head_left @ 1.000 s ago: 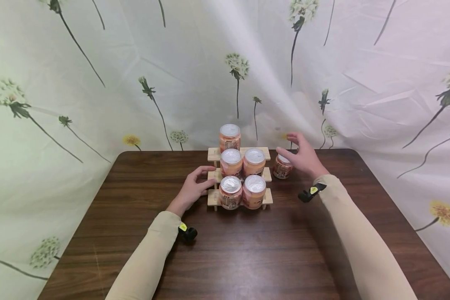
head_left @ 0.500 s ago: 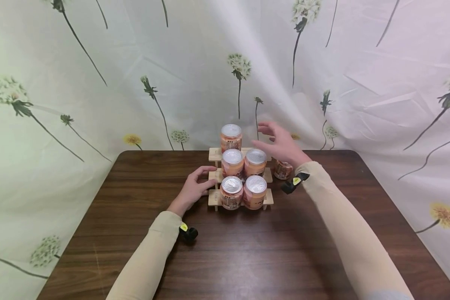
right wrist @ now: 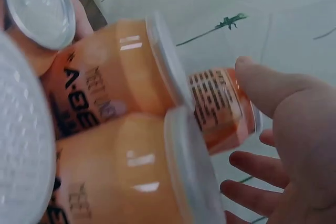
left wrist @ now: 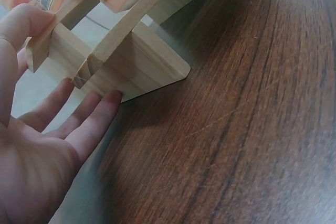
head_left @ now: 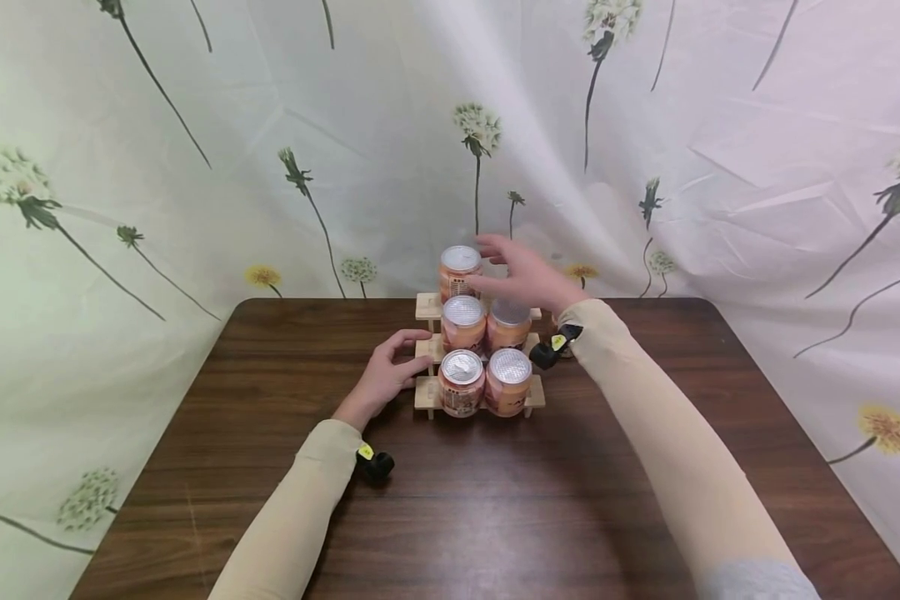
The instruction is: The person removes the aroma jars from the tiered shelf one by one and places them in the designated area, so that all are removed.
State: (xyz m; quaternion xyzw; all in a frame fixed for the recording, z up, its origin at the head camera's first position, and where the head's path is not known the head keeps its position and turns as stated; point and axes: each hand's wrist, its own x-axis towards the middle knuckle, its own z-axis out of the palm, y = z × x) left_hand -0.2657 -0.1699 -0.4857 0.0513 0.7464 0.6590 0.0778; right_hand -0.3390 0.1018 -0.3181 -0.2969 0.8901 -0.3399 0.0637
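Observation:
A three-step wooden rack (head_left: 426, 392) holds several orange-labelled cans with silvery lids: two on the front step, two on the middle step, one can (head_left: 456, 286) on the top step. My left hand (head_left: 381, 379) holds the rack's left end, thumb and index finger either side of the middle shelf. In the left wrist view its fingertips meet the wooden side panel (left wrist: 131, 66). Beside the top can hovers my right hand (head_left: 521, 275), thumb in front and fingers spread behind. In the right wrist view, the thumb overlaps this can (right wrist: 215, 103); contact cannot be judged.
Another can stands on the table right of the rack, mostly hidden behind my right wrist. The dark wooden table (head_left: 450, 517) extends in front and to both sides. A dandelion-print curtain (head_left: 375, 167) hangs directly behind the table's far edge.
My right hand has moved left from above the loose can at the right, across to the top can. The left hand and the cans on the rack have stayed put.

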